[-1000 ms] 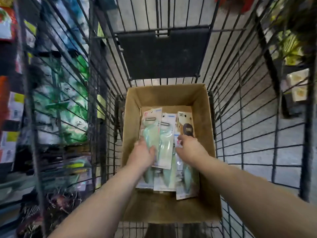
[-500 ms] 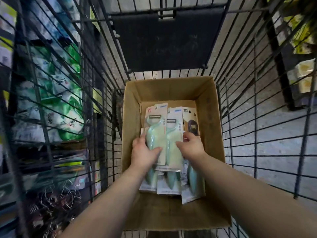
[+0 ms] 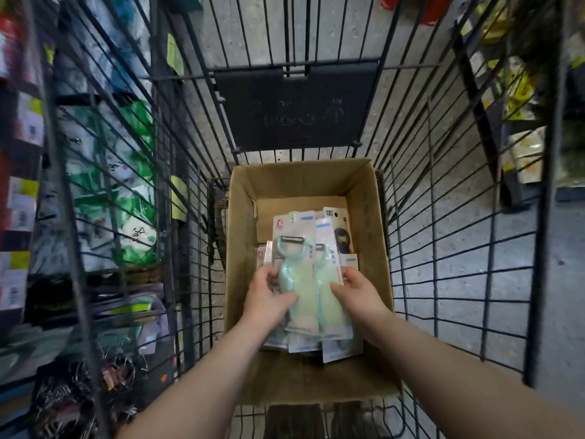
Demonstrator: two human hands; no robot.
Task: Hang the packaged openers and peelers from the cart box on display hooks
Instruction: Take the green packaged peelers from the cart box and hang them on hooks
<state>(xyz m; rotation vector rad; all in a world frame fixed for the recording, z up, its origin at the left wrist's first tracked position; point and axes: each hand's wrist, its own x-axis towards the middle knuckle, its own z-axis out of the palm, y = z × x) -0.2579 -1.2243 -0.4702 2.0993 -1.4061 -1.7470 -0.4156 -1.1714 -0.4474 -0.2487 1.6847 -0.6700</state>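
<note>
Gathering packaged peelers out of the cardboard box (image 3: 242, 223) on the floor of the wire cart (image 3: 449, 264) — reads as the pick-up step, with nothing on a hook yet. Gripping the front peeler pack (image 3: 297, 274) from 8 o'clock with the left hand (image 3: 269, 301), thumb curled over the mint-green handle, fingers tucked behind the card. Holding the second peeler pack (image 3: 330, 289) from 4 o'clock with the right hand (image 3: 359, 296), thumb laid across its face, fingers wrapped round its right edge. Both packs overlapping and tilted up off the loose packs (image 3: 342, 350) lying flat beneath at 6 o'clock. Leaning on the far wall at 1 o'clock, a darker-printed pack (image 3: 340, 239), contents too small to tell. Beyond the cart wire at 9 o'clock, blurred hanging merchandise (image 3: 126, 217); cannot pick out a free hook there.

Next, probably: squaring the two cards to align the hang holes at 12 o'clock, lifting straight up clear of the box walls, then swinging towards 9 o'clock — calls for a firm pinch against any sliding of the slick blister fronts.
</note>
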